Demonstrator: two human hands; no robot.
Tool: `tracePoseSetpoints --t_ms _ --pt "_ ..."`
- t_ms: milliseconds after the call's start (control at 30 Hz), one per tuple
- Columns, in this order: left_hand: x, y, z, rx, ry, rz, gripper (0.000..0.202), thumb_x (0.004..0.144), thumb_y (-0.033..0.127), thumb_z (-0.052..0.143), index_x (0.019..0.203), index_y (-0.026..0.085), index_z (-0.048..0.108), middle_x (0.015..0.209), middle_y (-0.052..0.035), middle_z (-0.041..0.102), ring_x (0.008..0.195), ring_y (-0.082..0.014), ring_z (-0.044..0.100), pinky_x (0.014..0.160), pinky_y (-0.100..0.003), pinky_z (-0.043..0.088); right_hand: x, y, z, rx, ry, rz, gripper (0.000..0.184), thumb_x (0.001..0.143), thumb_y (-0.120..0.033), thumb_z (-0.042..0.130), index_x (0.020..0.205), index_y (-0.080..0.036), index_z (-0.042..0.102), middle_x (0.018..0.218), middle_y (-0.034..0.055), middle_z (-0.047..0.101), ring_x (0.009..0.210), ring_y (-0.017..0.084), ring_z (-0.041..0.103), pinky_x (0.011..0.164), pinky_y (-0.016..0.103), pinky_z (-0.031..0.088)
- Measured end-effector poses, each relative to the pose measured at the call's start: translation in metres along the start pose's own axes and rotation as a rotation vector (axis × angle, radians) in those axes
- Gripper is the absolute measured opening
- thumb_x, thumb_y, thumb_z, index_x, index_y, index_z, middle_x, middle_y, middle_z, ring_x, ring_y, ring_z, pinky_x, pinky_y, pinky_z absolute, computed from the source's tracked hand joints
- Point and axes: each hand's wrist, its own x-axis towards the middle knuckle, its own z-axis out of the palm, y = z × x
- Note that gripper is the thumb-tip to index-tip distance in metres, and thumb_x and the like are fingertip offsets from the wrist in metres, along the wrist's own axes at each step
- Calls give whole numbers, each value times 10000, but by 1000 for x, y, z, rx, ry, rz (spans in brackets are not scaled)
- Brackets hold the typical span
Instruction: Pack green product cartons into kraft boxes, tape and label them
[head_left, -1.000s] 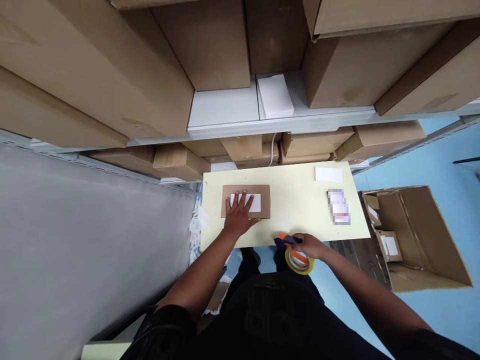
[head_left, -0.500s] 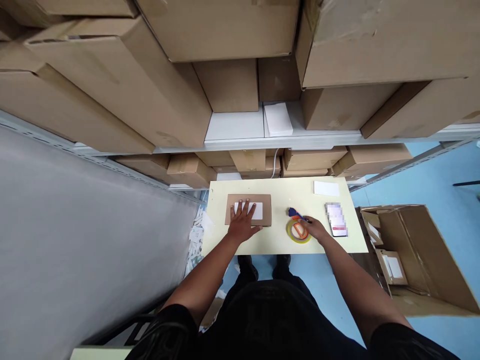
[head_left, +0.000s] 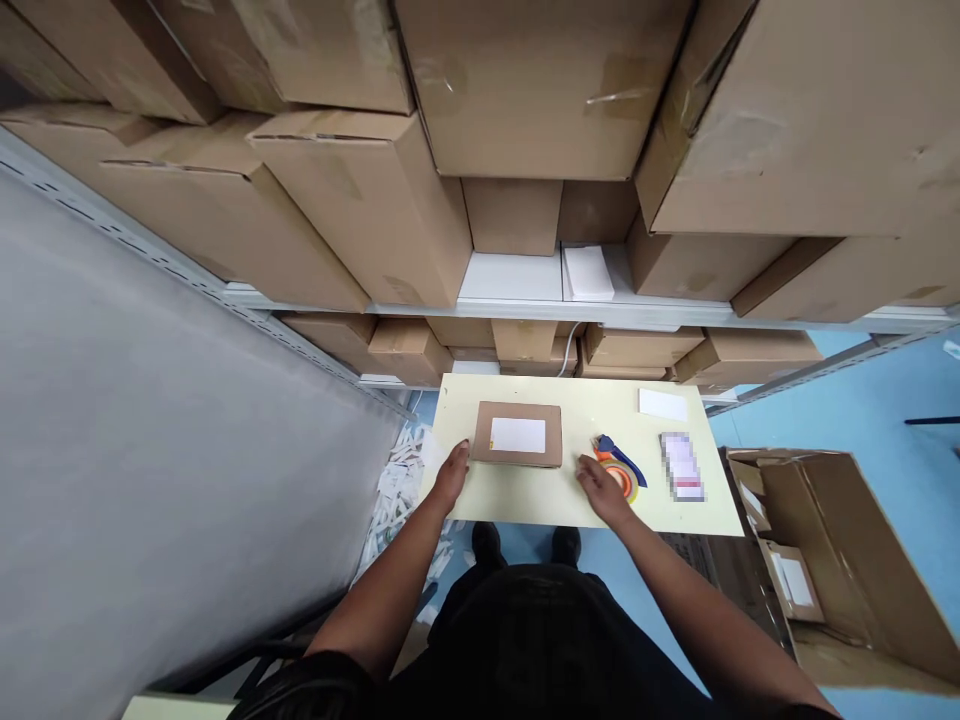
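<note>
A small brown cardboard box (head_left: pixel 555 430) lies flat on the pale yellow table (head_left: pixel 525 505), with a white label (head_left: pixel 517 435) on top. Just off the box's left side is my left hand (head_left: pixel 451 476), open, its fingers stretched forward and holding nothing. My right hand (head_left: pixel 602 490) is to the right of the box, its fingers loosely bent and empty, in front of part of the tape dispenser. This blue and orange tape dispenser (head_left: pixel 628 464) rests on the table with a yellow tape roll (head_left: pixel 634 492) in it.
A phone (head_left: pixel 681 465) and a white stack of labels (head_left: pixel 662 404) lie on the table's right side. Right of the table stands a large open carton (head_left: pixel 862 560) holding small labelled boxes. Shelves (head_left: pixel 510 290) full of cartons rise behind. Paper scraps (head_left: pixel 394 480) litter the floor at left.
My left hand has come off the top of the box to its left side. My right hand has let go of the tape dispenser and moved toward the box. The view has shifted.
</note>
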Motion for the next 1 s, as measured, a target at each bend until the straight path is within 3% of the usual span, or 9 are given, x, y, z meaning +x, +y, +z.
tracePoseSetpoints --t_ms 100,233,533,800,900,1000 --pt "-6 -10 6 4 -137 -64 666 1042 609 259 1503 177 468 1569 -177 495 1412 -267 526 1071 -411 515 3 -13 36 117 -110 140 601 882 -521 546 1405 -228 584 1480 90 604 1377 268 544 1163 402 398" --pt "-17 -10 8 163 -244 57 620 1058 570 225 1557 234 376 1575 -133 499 1361 -237 563 1015 -413 550 7 -21 53 161 -158 205 578 837 -440 541 1377 -238 575 1411 69 653 1310 252 586 1115 377 424" --pt "-25 -1 -4 84 -435 38 646 1017 600 350 1526 209 423 1569 -133 504 1391 -263 520 1014 -417 550 -4 -33 44 111 -67 231 604 703 -336 544 1292 -218 600 1355 77 668 1238 260 603 1042 354 452" --pt "-20 0 -11 111 -519 40 706 939 633 487 1469 167 480 1509 -156 560 1356 -306 541 997 -438 533 -6 -37 55 10 -27 280 555 709 -313 556 1254 -229 622 1305 76 687 1128 257 654 927 355 501" --pt "-19 5 -15 139 -505 80 707 925 621 519 1458 157 505 1493 -157 579 1313 -312 581 1019 -429 508 -4 -37 42 -65 23 277 481 747 -297 577 1217 -223 650 1244 93 703 1156 286 641 977 374 480" --pt "-18 7 -18 183 -499 108 674 930 588 521 1453 162 526 1473 -139 605 1270 -305 618 1051 -422 483 2 -30 11 -265 204 242 552 798 -260 579 1348 -211 575 1383 156 608 1333 336 516 1092 424 394"
